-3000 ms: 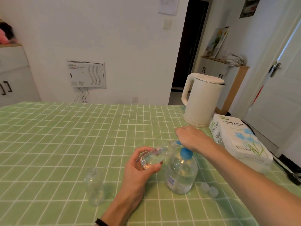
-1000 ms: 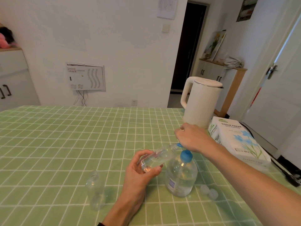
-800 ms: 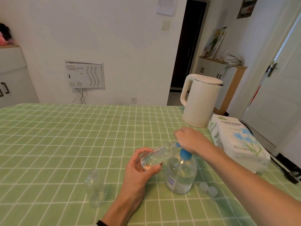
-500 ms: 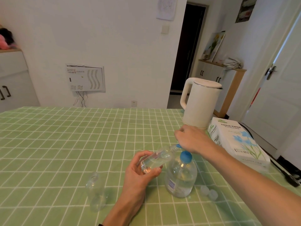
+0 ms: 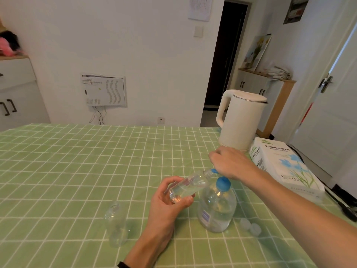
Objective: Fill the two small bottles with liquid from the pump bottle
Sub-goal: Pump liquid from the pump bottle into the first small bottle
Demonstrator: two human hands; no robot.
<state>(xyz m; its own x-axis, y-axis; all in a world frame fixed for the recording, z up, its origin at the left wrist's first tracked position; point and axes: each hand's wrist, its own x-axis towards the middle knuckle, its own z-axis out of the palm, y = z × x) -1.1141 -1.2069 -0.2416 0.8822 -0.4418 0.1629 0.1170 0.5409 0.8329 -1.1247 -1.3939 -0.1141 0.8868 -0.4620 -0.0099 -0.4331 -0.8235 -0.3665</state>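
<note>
Head view: a table [image 5: 77, 161] under green checked cloth; its far edge ran below the wall, and its right edge ran behind the tissue box [image 5: 286, 165].
Left hand [image 5: 170, 198]: fingers and thumb were wrapped round the base of the held bottle [image 5: 188, 185].
Held bottle: it was tilted, part full of clear liquid, with its mouth raised to the blue spout [image 5: 213, 170].
Right hand [image 5: 229, 163]: it lay knuckles up over the pump head. Whether its fingers curled round the head could not be told.
Pump bottle [image 5: 217, 207]: it stood upright near the table's front, just right of the left hand.
Standing bottle [image 5: 116, 223]: it was upright and uncapped, left of the left wrist and apart from it.
Caps [image 5: 250, 226]: two lay just right of the pump bottle, under the right forearm.
Kettle [image 5: 241, 120]: it stood by the far edge, beyond the right hand.
Room: a wide stretch of cloth lay to the left and beyond the bottles. The right side was hemmed by the kettle, the tissue box and a dark object [image 5: 345, 206] at the edge.
</note>
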